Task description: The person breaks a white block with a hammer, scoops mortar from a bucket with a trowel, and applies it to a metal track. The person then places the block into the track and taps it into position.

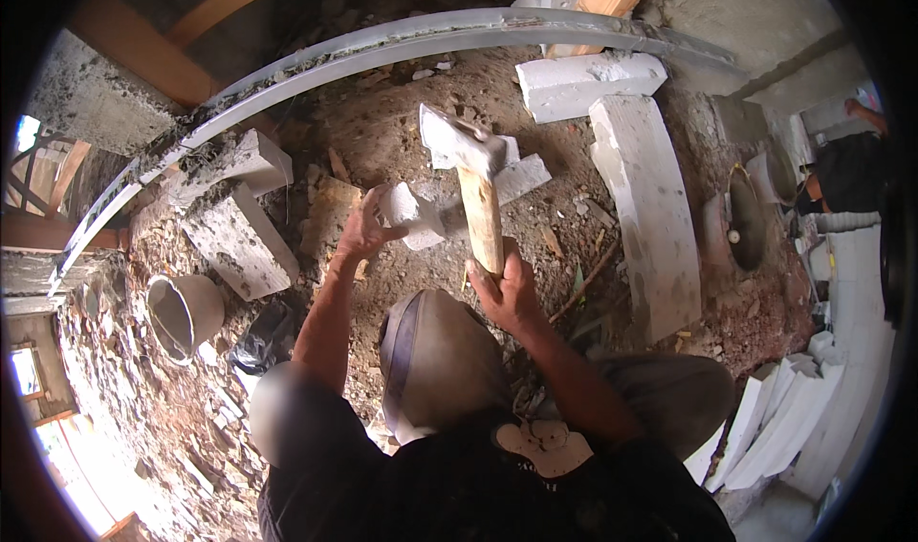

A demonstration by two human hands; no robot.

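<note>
My right hand (507, 289) is wrapped round the wooden handle of a hammer (481, 219). The hammer's head, pale with dust, is raised in front of me over some white block pieces. With its thumb and fingers, my left hand (361, 228) grips the left side of a small, broken white block (413, 217). Beyond it, under and beside the hammer's head, a longer white piece (524, 177) lies on the dirt, partly hidden by the hammer.
A long white block (655, 217) lies to the right, another (593, 85) beyond it. Two blocks (239, 241), a bucket (186, 317) and a black plastic bag (266, 336) are on the left. A metal rail (382, 53) crosses the far side. Another person (851, 169) is far right.
</note>
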